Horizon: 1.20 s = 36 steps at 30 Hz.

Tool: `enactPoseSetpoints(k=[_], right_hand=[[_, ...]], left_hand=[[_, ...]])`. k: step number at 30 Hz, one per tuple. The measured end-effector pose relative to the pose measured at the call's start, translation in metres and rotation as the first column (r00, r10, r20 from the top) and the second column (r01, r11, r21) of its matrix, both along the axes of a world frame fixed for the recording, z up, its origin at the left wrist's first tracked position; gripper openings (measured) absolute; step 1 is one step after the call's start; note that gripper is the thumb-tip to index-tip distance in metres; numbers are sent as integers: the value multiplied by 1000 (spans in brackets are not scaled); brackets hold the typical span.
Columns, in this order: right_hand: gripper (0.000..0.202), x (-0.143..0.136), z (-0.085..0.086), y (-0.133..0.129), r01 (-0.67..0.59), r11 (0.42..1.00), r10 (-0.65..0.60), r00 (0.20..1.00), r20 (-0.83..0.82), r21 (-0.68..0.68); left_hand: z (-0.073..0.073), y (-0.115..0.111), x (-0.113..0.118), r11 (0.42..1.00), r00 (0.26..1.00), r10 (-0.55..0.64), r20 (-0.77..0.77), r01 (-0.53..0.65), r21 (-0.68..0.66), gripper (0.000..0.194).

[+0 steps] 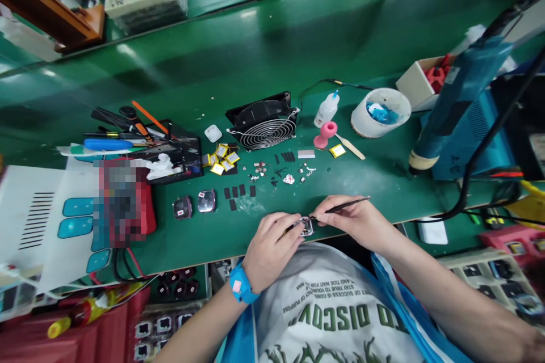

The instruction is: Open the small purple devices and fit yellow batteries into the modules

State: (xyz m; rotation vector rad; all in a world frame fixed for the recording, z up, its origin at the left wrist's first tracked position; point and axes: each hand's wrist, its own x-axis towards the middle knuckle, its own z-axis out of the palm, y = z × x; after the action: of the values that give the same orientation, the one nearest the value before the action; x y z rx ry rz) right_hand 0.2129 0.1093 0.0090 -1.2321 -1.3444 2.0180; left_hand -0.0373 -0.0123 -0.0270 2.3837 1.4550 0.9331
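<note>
My left hand [272, 244], with a blue band on its wrist, is closed around a small silvery watch case [305, 228] at the table's front edge. Parts inside the case are too small to make out. In my right hand [355, 216] are slim dark tweezers [347, 204], slanting down with the tip at the case. Left of my hands lie two square watch bodies [206, 201]. Several black pads [234, 191] and small loose parts [288, 180] are spread on the green table [230, 238] beyond them.
A fan [268, 125] stands at the back, near yellow-wrapped batteries [223, 159]. Further right are a squeeze bottle [327, 108], a pink holder [326, 135], a white tub [378, 116] and a blue hot-air gun [455, 102]. A tool tray [183, 150] and red meter [147, 210] flank the left.
</note>
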Motion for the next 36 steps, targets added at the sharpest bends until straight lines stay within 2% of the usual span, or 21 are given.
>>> enactPoseSetpoints(k=[7, 12, 16, 20, 30, 36], right_hand=[[51, 1, 2, 1, -20, 1000, 20, 1000, 0, 19], [44, 4, 4, 3, -42, 999, 42, 999, -8, 5], [41, 5, 2, 3, -42, 999, 42, 999, -14, -2], [50, 4, 1, 1, -39, 999, 39, 999, -19, -17], [48, 5, 1, 4, -53, 998, 53, 998, -17, -15], [49, 3, -2, 0, -36, 999, 36, 999, 17, 14]], left_hand=[[5, 4, 2, 999, 1000, 18, -16, -17, 42, 19], [4, 3, 1, 1000, 1000, 12, -6, -12, -1, 22], [5, 3, 1, 999, 1000, -2, 1, 2, -45, 34], [7, 5, 2, 1000, 1000, 12, -13, -12, -12, 21], [2, 5, 4, 996, 999, 53, -6, -52, 75, 18], [4, 7, 6, 994, 998, 58, -1, -57, 92, 26]])
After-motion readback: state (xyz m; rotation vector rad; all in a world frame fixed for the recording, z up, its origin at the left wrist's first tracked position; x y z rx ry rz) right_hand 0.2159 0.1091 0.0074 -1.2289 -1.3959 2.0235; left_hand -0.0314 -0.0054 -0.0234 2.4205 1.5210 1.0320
